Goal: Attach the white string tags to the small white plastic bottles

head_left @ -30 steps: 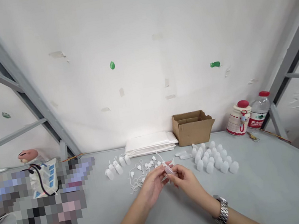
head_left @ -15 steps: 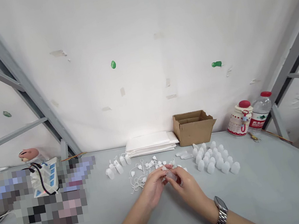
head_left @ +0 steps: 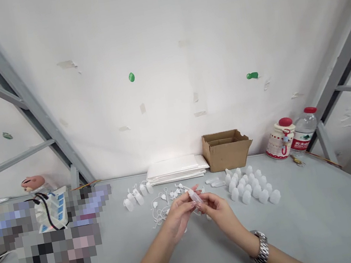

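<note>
Translucent plastic vial (head_left: 195, 197), pinched above the grey table (head_left: 312, 216) between closed fingers of left hand (head_left: 176, 215) and right hand (head_left: 217, 210); risk: slipping grip drops it among loose caps (head_left: 169, 196).

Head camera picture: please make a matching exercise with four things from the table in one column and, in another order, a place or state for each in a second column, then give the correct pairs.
Things:
1. small translucent bottle
2. cardboard box
3. group of small white bottles
4. water bottle with red cap

Places or states:
A. standing on the table to the right of the hands
B. open, at the wall, beside the stack of white sheets
C. held between left hand and right hand
D. at the far right, next to a red-capped white jar

Pairs: 1-C, 2-B, 3-A, 4-D
</note>
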Demonstrator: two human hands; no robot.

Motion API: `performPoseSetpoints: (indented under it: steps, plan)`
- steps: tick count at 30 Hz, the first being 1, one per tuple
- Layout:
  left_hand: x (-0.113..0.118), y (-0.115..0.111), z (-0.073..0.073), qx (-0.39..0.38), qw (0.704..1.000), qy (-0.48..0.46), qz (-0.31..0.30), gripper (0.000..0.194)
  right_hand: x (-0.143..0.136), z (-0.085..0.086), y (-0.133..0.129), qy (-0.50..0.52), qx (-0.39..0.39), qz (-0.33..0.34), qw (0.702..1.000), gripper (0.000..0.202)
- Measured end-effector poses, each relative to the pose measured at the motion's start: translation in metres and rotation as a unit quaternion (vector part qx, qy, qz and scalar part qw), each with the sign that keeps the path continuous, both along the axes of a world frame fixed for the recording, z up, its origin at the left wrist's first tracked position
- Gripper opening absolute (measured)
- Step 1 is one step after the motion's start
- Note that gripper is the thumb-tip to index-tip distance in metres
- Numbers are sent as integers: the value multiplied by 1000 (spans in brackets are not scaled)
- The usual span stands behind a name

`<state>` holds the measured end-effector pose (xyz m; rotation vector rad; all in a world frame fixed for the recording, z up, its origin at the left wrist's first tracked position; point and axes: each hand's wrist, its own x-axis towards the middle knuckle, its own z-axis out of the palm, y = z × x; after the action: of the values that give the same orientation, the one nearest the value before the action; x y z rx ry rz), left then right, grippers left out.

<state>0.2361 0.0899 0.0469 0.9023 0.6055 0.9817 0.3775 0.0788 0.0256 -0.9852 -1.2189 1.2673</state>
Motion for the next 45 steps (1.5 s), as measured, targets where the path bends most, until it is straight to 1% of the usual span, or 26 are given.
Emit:
performPoseSetpoints:
  steps: [4, 11, 19, 23, 29, 33, 37, 41, 45]
  plan:
    - [4, 1, -2, -12, 1000, -13, 18, 36, -1, -5, 1, -4, -1, -8, 1000, 33]
    - [5, 2, -6, -32, 999, -21, 28, 35, -1, -5, 1, -19, 6, -2, 1000, 31]
    - [4, 4, -12, -66, 997, -47, 4, 38, -1, -3, -1, -51, 12, -4, 999, 31]
    - [4, 4, -11, -82, 995, -56, 2, 38, -2, -3, -3, -63, 23, -12, 998, 31]
    - [3, 2, -9, -110, 989, -89, -30, 34, -3, -3, -5, -84, 44, -29, 995, 24]
    - [5, 2, -11, -110, 989, -91, -22, 30, -4, -3, -7, -85, 44, -27, 995, 26]
    - [7, 1, -13, -94, 992, -79, -11, 25, -6, -1, -9, -93, 39, -22, 995, 28]
    - [8, 0, -12, -68, 996, -52, 5, 24, -7, 1, -12, -127, 50, -25, 990, 24]
    - [8, -2, -10, -63, 997, -36, 10, 24, -8, 3, -15, -157, 70, -26, 985, 20]
